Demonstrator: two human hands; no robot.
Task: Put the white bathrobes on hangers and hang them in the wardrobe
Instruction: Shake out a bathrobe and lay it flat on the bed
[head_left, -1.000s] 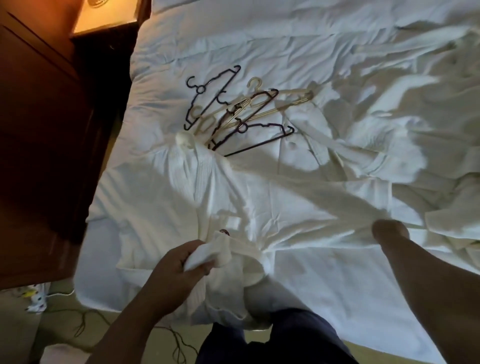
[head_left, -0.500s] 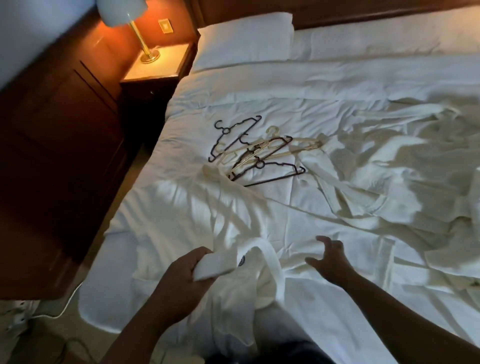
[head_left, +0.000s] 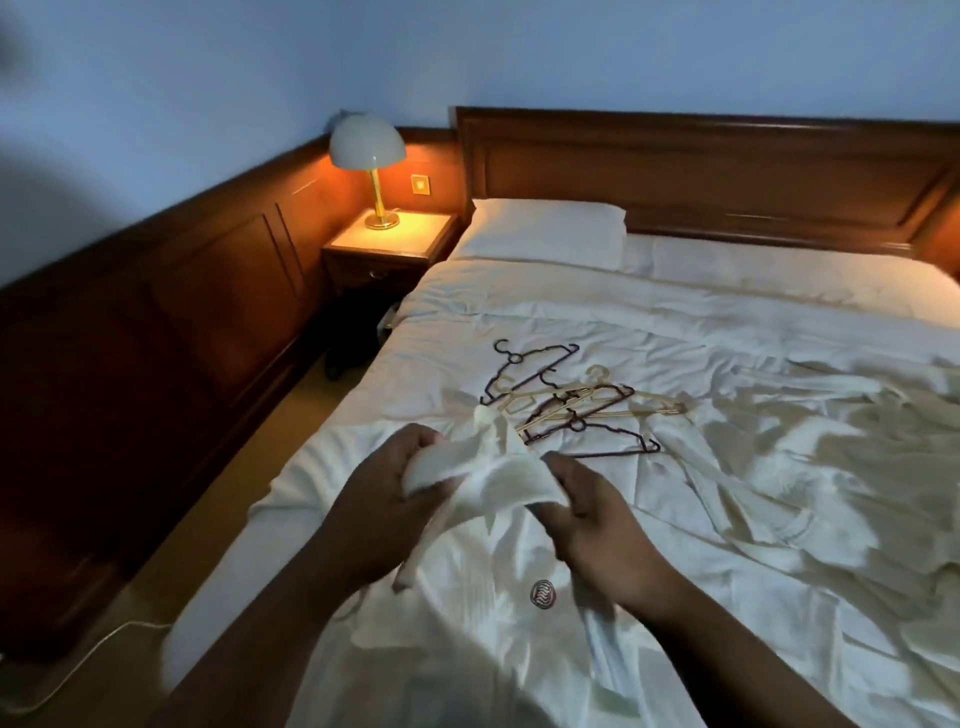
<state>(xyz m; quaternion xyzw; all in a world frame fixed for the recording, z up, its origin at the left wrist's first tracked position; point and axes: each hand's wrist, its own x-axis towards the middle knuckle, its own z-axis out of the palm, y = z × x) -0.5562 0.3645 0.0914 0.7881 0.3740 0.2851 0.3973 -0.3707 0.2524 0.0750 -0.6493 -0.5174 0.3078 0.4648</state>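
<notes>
Robe held up over the bed

The robe (head_left: 498, 613) lies on the bed (head_left: 727, 332), its collar gripped by the left hand (head_left: 384, 499) and right hand (head_left: 597, 514), both closed on it; hangers (head_left: 571, 405) lie piled just beyond.

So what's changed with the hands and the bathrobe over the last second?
The right hand came in from the bed and gripped the bathrobe collar beside the left hand, and both lifted it. The view tilted up. The left hand's grip held, and the hangers lie where they were.
</notes>
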